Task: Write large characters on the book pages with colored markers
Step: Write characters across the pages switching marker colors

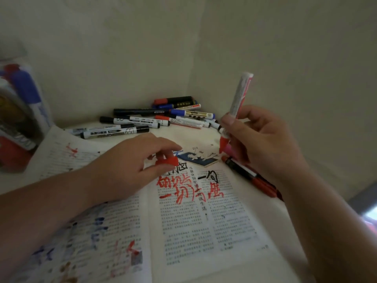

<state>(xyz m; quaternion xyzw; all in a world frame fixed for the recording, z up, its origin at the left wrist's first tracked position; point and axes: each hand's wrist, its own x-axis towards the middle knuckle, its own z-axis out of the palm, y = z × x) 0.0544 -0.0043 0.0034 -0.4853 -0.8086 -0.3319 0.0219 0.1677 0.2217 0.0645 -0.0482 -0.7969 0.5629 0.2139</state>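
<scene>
1. The open paper book with small printed words lies flat on the white table, close to the person.
2. Big red characters are written across the top of the right page. Blue and red marks are on the left page.
3. The left hand reaches in from the lower left. Its bare arm lies across the left page.
4. The left fingers are curled down. Together with the thumb they pinch a small red plastic cap just above the top middle of the book.
5. The right hand comes in from the lower right and is lifted above the top right corner of the book.
6. The right thumb and fingers are wrapped around the low part of a white marker with a red tip. The marker stands almost straight up, tip down, and the tip is off the page.
7. A pile of black, blue and red markers lies in the corner by the wall, behind the book.
8. Two red markers lie under the right hand, just beside the book.
9. A clear bag of markers stands at the far left, but it is blurry.
</scene>
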